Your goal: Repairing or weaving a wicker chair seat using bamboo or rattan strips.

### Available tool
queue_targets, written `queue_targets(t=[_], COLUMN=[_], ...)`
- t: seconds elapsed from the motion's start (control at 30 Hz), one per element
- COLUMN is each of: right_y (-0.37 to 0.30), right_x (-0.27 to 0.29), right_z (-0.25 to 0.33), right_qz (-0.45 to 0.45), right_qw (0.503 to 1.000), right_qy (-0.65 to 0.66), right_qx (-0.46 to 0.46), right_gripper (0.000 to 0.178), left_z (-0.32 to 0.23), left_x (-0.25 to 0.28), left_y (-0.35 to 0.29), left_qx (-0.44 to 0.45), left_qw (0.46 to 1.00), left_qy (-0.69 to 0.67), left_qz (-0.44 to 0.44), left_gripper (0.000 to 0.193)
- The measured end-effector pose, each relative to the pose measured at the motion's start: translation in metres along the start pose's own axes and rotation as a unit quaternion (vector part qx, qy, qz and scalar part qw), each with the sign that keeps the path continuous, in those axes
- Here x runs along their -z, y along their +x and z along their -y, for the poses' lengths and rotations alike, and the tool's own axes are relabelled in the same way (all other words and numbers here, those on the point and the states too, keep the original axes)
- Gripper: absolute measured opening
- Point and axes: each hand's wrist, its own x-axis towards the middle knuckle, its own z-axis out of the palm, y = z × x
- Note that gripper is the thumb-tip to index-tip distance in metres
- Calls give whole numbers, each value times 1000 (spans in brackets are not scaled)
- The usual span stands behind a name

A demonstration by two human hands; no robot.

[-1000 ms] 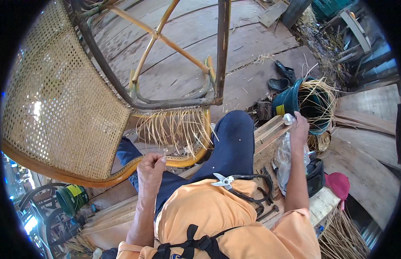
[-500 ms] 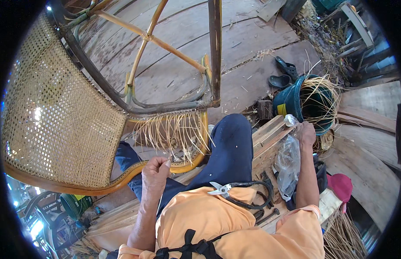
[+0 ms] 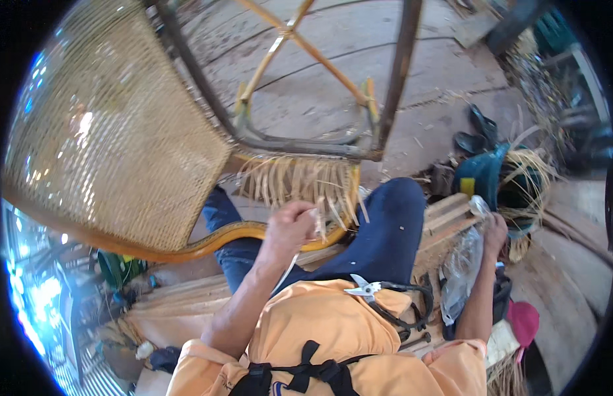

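A curved chair frame with a woven cane panel (image 3: 115, 132) leans over my lap. Loose cane ends (image 3: 296, 177) hang in a fringe along its yellow rattan rim (image 3: 244, 231). My left hand (image 3: 288, 231) is closed just in front of the fringe, with a pale cane strip (image 3: 286, 274) trailing from it toward my waist. My right hand (image 3: 495, 232) is closed at the top of a crumpled clear plastic bag (image 3: 461, 274), beside the green bucket. Pruning shears (image 3: 364, 288) with dark handles lie on my lap, blades open.
A green bucket (image 3: 478, 175) of cane strands lies tipped at the right, with dark clogs (image 3: 481, 129) beyond it. Wooden planks (image 3: 445, 221) run beneath me. A red cap (image 3: 522, 321) sits at the lower right. Ahead is a littered plank floor (image 3: 445, 72).
The view has shifted, so the chair and bucket appear farther right. My left hand has moved up and right, closer to the hanging cane ends. My right hand stays by the bucket.
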Motion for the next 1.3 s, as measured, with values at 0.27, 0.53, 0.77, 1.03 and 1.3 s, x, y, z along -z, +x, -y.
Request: queue_targets(t=[0.27, 0.53, 0.77, 1.03, 1.3], right_y=[-21, -70, -80, -84, -90], right_x=[33, 18, -2, -13, -12], right_z=[198, 354, 383, 387, 396], right_qz=[14, 170, 167, 171, 160], right_qw=[907, 874, 882, 883, 879], right_qy=[387, 455, 436, 434, 446], right_qx=[-165, -2, 64, 55, 51], right_gripper=[18, 5, 5, 6, 5], left_z=[-22, -27, -14, -15, -10], left_x=[1, 3, 12, 18, 18], left_y=[2, -2, 2, -1, -1], left_qx=[16, -39, -114, -94, -121], left_qw=[997, 995, 991, 993, 990], left_qy=[-79, -89, -44, -57, -58], left_qz=[9, -35, -58, -37, -42], left_gripper=[14, 12, 15, 15, 14])
